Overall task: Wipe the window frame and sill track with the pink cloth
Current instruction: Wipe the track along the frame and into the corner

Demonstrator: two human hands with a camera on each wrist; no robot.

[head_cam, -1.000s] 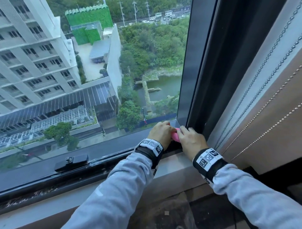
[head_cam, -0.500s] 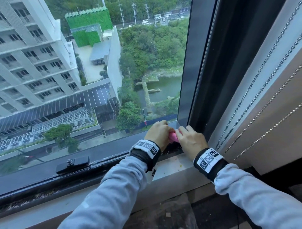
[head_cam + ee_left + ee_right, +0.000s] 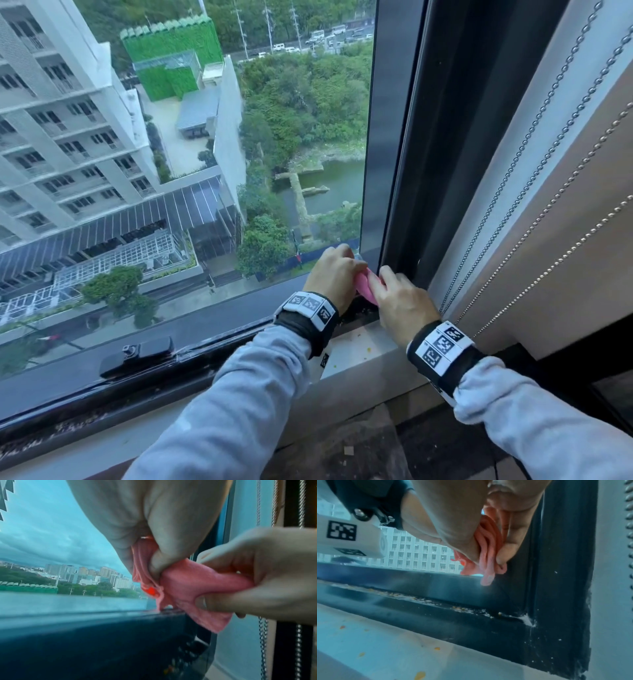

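Both hands hold the pink cloth (image 3: pixel 363 287) at the lower right corner of the dark window frame (image 3: pixel 404 171). My left hand (image 3: pixel 334 272) pinches one bunched end of the pink cloth (image 3: pixel 185 588); my right hand (image 3: pixel 397 298) pinches the other end between thumb and fingers. The right wrist view shows the folded pink cloth (image 3: pixel 489 550) hanging just above the sill track (image 3: pixel 436 601), which carries crumbs and dust. The track (image 3: pixel 102 421) runs left along the bottom of the glass.
A black window latch (image 3: pixel 137 354) sits on the lower sash to the left. Bead chains (image 3: pixel 534 164) of a blind hang at the right beside the frame. A pale stone sill (image 3: pixel 359 356) with yellow specks lies below the track.
Both hands have lifted slightly and drawn apart a little, so more of the pink cloth shows between them. They stay at the same corner.
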